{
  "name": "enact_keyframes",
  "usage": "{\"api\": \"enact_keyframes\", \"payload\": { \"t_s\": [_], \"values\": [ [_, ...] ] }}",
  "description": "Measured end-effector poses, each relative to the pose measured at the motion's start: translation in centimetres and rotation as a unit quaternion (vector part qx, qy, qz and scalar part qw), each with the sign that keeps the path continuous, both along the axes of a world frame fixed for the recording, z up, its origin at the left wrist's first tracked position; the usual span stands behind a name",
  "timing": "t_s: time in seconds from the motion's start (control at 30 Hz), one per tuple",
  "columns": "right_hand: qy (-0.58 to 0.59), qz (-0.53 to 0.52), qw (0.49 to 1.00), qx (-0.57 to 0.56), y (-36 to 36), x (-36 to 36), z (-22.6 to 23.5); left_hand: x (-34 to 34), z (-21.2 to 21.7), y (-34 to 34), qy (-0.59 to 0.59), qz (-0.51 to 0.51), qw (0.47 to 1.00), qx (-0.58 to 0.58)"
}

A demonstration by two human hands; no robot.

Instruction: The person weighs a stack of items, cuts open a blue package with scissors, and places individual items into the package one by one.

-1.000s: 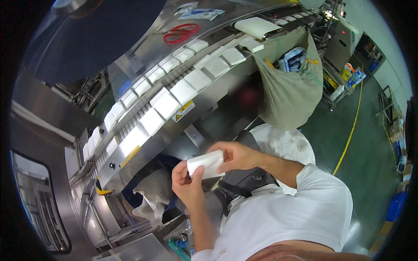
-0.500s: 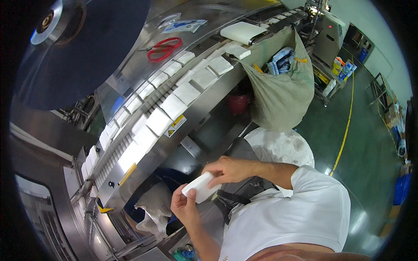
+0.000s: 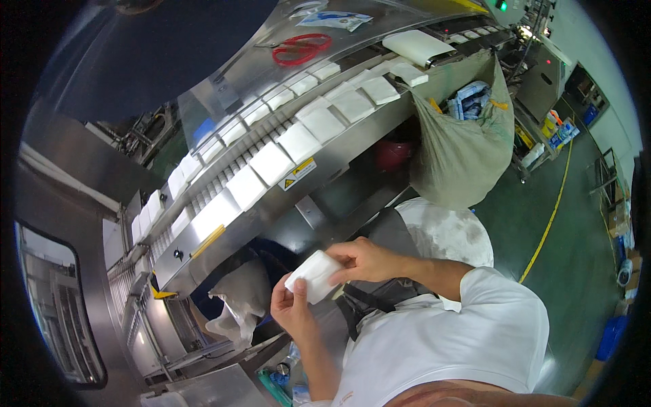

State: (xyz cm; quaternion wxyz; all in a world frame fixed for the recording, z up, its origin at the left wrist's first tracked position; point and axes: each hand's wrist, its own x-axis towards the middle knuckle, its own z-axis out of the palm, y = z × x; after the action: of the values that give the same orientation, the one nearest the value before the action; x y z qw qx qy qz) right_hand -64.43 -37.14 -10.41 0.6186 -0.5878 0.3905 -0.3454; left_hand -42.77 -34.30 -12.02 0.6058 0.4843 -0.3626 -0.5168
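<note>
Between my two hands is a small stack of folded white wipes [image 3: 314,277], tilted in front of my body. My left hand [image 3: 294,311] grips its lower left end, thumb on top. At the opposite end my right hand [image 3: 366,260] pinches the edge, with its fingertips partly hidden by the stack. Just beyond my hands runs a metal conveyor [image 3: 325,163] carrying two rows of similar white stacks [image 3: 271,163].
Red-handled scissors [image 3: 302,49] lie on the machine's metal top beyond the conveyor. A large beige sack [image 3: 461,149] with blue packaging hangs at the conveyor's right, above a round white seat or lid [image 3: 447,234]. A plastic bag [image 3: 237,312] hangs at lower left.
The stack in my hands has turned so its broad face shows more. My view has shifted, moving the conveyor and sack rightward in the picture. Both hands keep their grip.
</note>
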Motion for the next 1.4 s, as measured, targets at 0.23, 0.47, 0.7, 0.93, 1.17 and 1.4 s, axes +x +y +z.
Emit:
{"api": "enact_keyframes", "payload": {
  "t_s": [0.23,0.47,0.7,0.93,1.17,1.4],
  "values": [
    [-0.115,-0.001,0.992,0.059,-0.3,1.2,-1.9,0.8,-0.6,-0.2,-0.001,0.011,1.0,0.011],
    [-0.138,0.015,0.989,0.06,-1.1,1.3,-2.6,1.4,-0.2,-0.7,0.01,-0.026,0.999,0.024],
    [-0.08,0.016,0.996,0.044,-3.9,-1.9,-1.9,-0.2,0.8,-2.8,-0.039,-0.112,0.993,-0.008],
    [-0.005,-0.405,0.909,-0.096,-20.4,-17.3,5.1,0.9,-1.0,-1.9,-0.043,-0.147,0.988,-0.012],
    [0.173,-0.477,0.852,-0.124,-41.0,-27.4,3.0,1.9,-1.6,1.1,-0.07,-0.041,0.991,0.106],
    [0.657,-0.387,0.498,-0.413,-51.2,-35.2,-1.8,3.1,-0.7,0.4,-0.099,-0.001,0.99,0.101]
  ]
}}
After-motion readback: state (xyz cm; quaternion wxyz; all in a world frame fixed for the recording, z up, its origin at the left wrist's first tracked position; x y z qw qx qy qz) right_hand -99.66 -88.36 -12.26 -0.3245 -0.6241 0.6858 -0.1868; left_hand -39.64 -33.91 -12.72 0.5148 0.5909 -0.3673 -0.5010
